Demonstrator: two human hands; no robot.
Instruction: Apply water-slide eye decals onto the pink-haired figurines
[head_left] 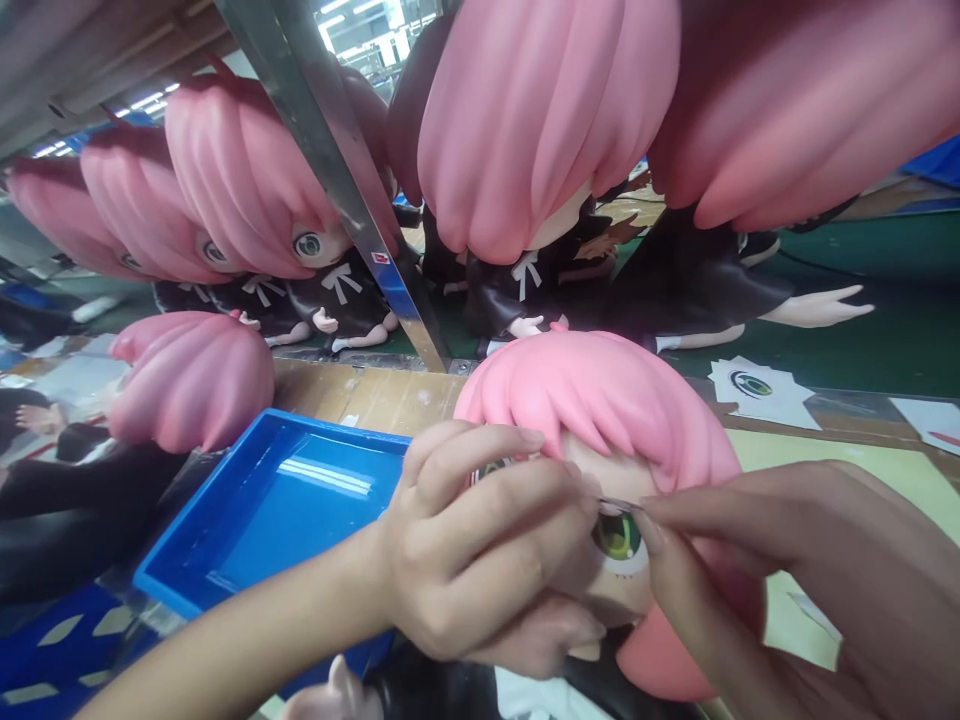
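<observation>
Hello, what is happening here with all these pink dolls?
A person holds a pink-haired doll head in both hands. The left hand grips the face, and the right hand pinches something thin at the green eye. A blue tray sits to the left. More finished dolls stand in rows behind.

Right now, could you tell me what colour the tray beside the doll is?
The tray is blue, seen in the head view.

Toy factory assembly line: rows of identical pink-haired dolls [247,190] lined up on a green-topped shelf [862,330], loose eye decal sheets [757,392] nearby, a blue plastic tray [270,500] on the wooden desk [375,395], strip lights [146,102] overhead.
</observation>
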